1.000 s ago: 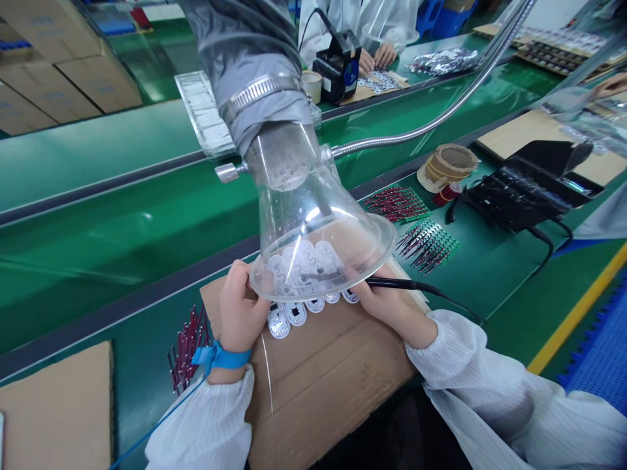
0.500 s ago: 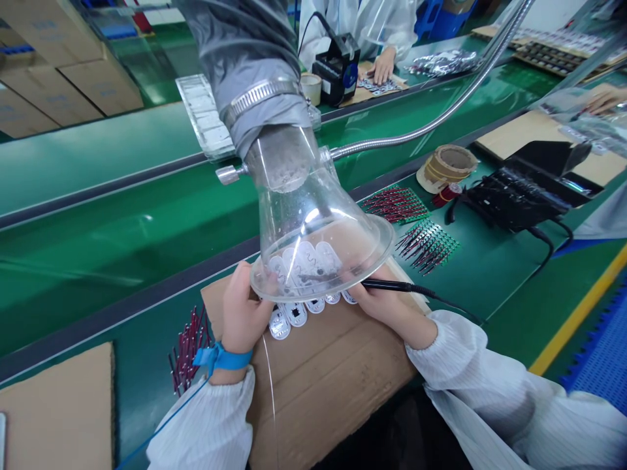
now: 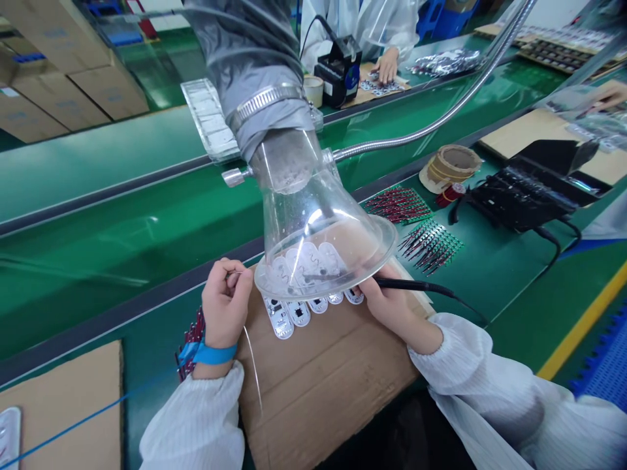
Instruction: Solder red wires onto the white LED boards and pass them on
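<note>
My left hand (image 3: 226,305) is closed in a pinch on a thin strand of solder wire (image 3: 253,357), which trails below it over the cardboard sheet (image 3: 323,385). It is left of the hood's rim, apart from the boards. With my right hand (image 3: 394,307) I grip a black soldering iron (image 3: 416,284); its front end reaches under the clear fume hood (image 3: 318,215). On the cardboard lies a row of white rounded circuit boards (image 3: 300,314), partly seen through the hood. Where exactly the iron's tip rests is blurred by the plastic.
Red-and-black wire bundles (image 3: 426,248) lie right of the hood, near a tape roll (image 3: 453,166) and a black soldering stand (image 3: 524,192). More red wires (image 3: 189,346) sit behind my left wrist. A metal flexible arm (image 3: 406,138) crosses above. Across the bench, a co-worker's hand (image 3: 386,65) touches boards.
My left hand has moved left and slightly up, away from the hood's rim and the boards, carrying the solder wire. My right hand and the iron have barely moved.
</note>
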{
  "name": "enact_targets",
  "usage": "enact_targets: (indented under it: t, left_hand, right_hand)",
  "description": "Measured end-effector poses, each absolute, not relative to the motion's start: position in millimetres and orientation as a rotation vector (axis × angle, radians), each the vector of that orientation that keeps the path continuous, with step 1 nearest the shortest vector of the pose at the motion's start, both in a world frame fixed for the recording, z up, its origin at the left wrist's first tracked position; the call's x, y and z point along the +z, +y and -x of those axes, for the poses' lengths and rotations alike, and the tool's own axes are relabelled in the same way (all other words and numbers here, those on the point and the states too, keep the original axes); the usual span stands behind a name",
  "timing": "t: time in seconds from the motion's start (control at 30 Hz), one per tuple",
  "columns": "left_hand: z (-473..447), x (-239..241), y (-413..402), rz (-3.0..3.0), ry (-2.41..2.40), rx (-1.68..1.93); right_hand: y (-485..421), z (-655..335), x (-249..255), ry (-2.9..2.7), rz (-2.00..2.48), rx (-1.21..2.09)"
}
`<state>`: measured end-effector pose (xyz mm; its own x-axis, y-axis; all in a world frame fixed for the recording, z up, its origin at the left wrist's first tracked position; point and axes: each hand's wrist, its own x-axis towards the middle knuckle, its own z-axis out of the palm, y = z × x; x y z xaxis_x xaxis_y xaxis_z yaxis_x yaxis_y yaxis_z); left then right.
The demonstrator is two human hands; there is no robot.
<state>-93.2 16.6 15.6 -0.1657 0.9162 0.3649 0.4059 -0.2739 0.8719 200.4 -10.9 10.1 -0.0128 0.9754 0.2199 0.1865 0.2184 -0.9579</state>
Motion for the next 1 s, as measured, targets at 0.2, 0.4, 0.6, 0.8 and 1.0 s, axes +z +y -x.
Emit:
enact_targets:
  t: [0.2,0.4,0.6,0.8,1.0]
  left_hand:
    - [90.7,19.4,13.7,-1.715,1.464,1.29]
    - [89.1,23.5,14.1,-1.826,1.421,1.22]
    - [87.6,24.7,14.4,-1.915,1.4,1.232]
    - [87.9,23.6,14.2,-1.954,1.415,1.216]
    - [88.8,23.3,14.5,-1.953,1.42,1.21]
  right_hand:
    - [-20.0,-185.5,5.8,-1.542,1.224,0.813]
    - [-16.6,-186.5,7.3,-1.607,1.183,0.8]
    - [-16.7,-185.5,15.2,-1.704,1.129,0.88]
    - [-15.9,-185.1,15.8,-1.725,1.141,0.874]
    - [-16.2,-186.1,14.5,-1.724,1.14,0.864]
